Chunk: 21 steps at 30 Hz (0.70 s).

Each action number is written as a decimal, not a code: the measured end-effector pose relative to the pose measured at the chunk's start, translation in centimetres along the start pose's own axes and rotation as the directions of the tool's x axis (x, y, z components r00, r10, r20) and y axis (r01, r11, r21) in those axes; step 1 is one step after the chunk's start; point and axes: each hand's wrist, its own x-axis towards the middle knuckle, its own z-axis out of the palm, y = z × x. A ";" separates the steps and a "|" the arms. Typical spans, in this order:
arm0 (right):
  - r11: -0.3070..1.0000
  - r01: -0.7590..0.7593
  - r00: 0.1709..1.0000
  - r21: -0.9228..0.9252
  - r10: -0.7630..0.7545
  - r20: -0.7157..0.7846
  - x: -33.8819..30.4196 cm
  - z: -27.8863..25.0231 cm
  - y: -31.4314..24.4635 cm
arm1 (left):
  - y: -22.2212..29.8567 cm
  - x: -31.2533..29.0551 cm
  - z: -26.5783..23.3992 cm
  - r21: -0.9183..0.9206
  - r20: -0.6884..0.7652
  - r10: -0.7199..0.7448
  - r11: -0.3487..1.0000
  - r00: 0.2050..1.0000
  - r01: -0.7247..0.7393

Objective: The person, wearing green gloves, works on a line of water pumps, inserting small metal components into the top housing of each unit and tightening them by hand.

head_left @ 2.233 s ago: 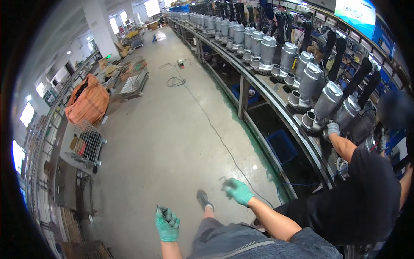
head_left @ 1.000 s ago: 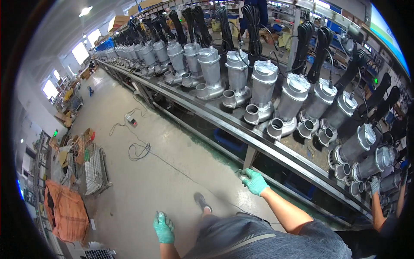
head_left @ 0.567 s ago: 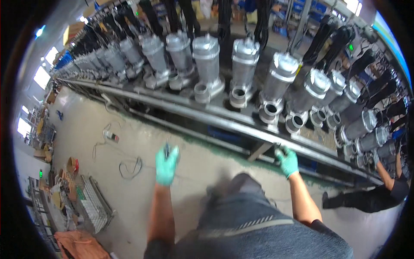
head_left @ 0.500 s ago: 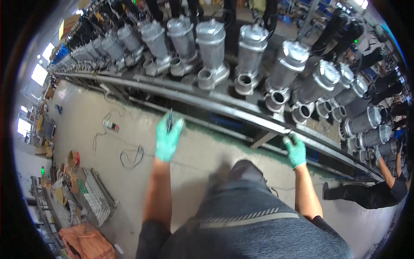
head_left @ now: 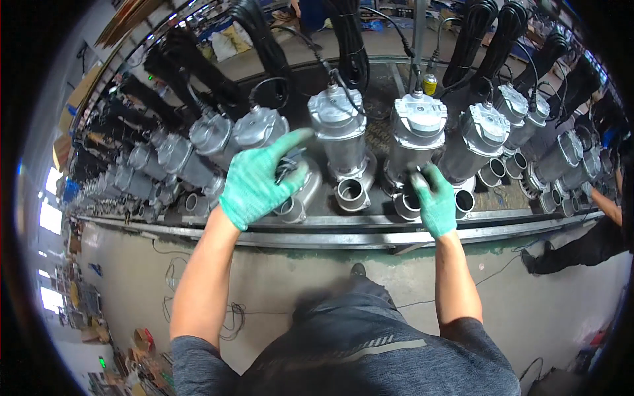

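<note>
My left hand (head_left: 257,181), in a green glove, is over a silver submersible pump left of centre. Its index finger stretches out while the other fingers curl around a small dark tool (head_left: 286,170), whose kind I cannot make out. My right hand (head_left: 436,203), gloved alike, is at the lower body of another silver pump (head_left: 417,129), beside its round outlet (head_left: 406,203). Its thumb and fingertips come together in a pinch; what they hold, if anything, is too small to name. Between my hands stands a third pump (head_left: 340,135) with an open outlet pipe (head_left: 351,193).
Rows of similar pumps run both ways along the metal-edged bench (head_left: 317,239). Coiled black cables (head_left: 348,46) hang behind them. A yellow connector (head_left: 429,84) dangles near the right pump. At the far right a co-worker's arm (head_left: 606,206) reaches to the bench. Cables (head_left: 232,318) lie on the floor.
Both hands have risen from beside the bench's front edge to the pumps above it. The view has turned up toward the bench. The dark tool is still in my left hand.
</note>
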 end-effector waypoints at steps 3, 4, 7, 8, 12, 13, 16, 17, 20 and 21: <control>0.976 -0.013 1.000 0.215 0.012 0.008 3.8 1.8 -1.5 | 0.1 6.6 1.8 0.143 0.099 0.144 0.977 0.985 -0.157; 0.964 -0.033 0.999 0.263 0.029 0.017 4.6 2.4 -2.1 | -0.1 8.5 2.4 0.227 0.159 0.146 0.957 0.976 -0.180; 0.981 0.033 0.999 0.193 -0.027 -0.035 6.7 3.1 -3.3 | -0.9 13.6 4.0 0.402 0.354 0.126 0.874 0.927 -0.273; 0.990 0.080 0.995 0.120 -0.072 -0.068 7.5 3.2 -3.5 | -1.9 14.7 4.4 0.416 0.400 0.133 0.855 0.907 -0.310; 0.992 0.089 0.988 0.093 -0.076 -0.134 10.0 3.5 -4.7 | -5.9 15.8 4.1 0.364 0.475 0.215 0.835 0.853 -0.413; 0.986 0.064 0.990 0.155 -0.043 -0.136 10.8 3.7 -5.4 | -7.7 15.2 3.8 0.303 0.383 0.343 0.831 0.858 -0.467; 0.989 0.102 0.992 0.109 -0.093 -0.083 14.1 5.3 -6.1 | -12.0 13.8 3.3 0.137 0.255 0.378 0.897 0.890 -0.420; 0.981 0.033 0.999 0.190 -0.025 -0.045 14.9 6.2 -6.7 | -12.8 13.5 3.7 0.131 0.206 0.379 0.903 0.902 -0.409; 1.000 -0.015 0.997 -0.013 0.014 -0.070 17.1 9.1 -6.1 | -14.4 12.4 5.8 0.055 0.045 0.354 0.933 0.934 -0.356; 0.996 -0.079 0.992 -0.045 0.074 -0.103 17.7 9.4 -4.8 | -14.0 12.6 6.0 0.052 0.064 0.342 0.937 0.938 -0.345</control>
